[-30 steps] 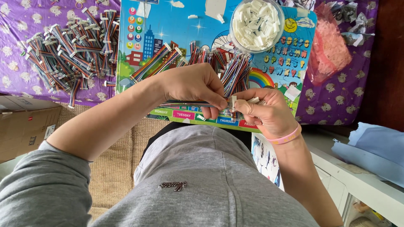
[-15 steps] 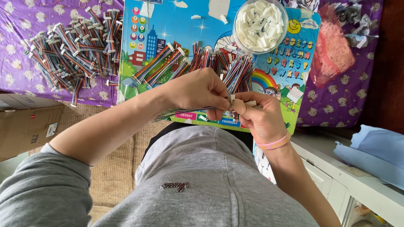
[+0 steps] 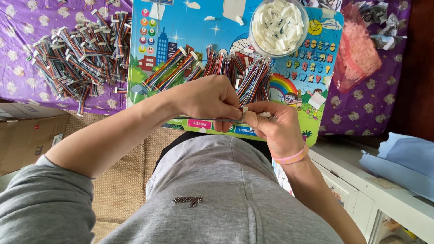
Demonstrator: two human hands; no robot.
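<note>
Both hands meet just above the lap, in front of the grey shirt (image 3: 212,190). The left hand (image 3: 209,97) is curled almost to a fist, its fingertips pinched on a thin ribbon cable (image 3: 217,120) that runs flat under its knuckles toward the other hand. The right hand (image 3: 275,129) is also closed narrow: thumb and forefinger press together on the end of the same cable, where a small white connector (image 3: 245,110) shows between the two hands. The fingertips of both hands touch each other at this place. On the right wrist sits a pink band (image 3: 291,158). How the cable end sits in the connector I cannot tell, the fingers cover it.

Just behind the hands lies a colourful picture board (image 3: 190,27) with cartoon drawings and a rainbow. On it, directly beyond the knuckles, there is a spread of multicoloured ribbon cables (image 3: 235,68), many of them standing side by side. Further, at the upper edge of the board, stands a clear round tub (image 3: 279,26) full of white connectors.

To the left of the board, on the purple cloth (image 3: 18,27), lies a bigger heap of cables (image 3: 77,54) with white ends. To the right of the board rests a pink plastic bag (image 3: 359,54). A cardboard box (image 3: 27,135) is at the left edge, near the elbow.
</note>
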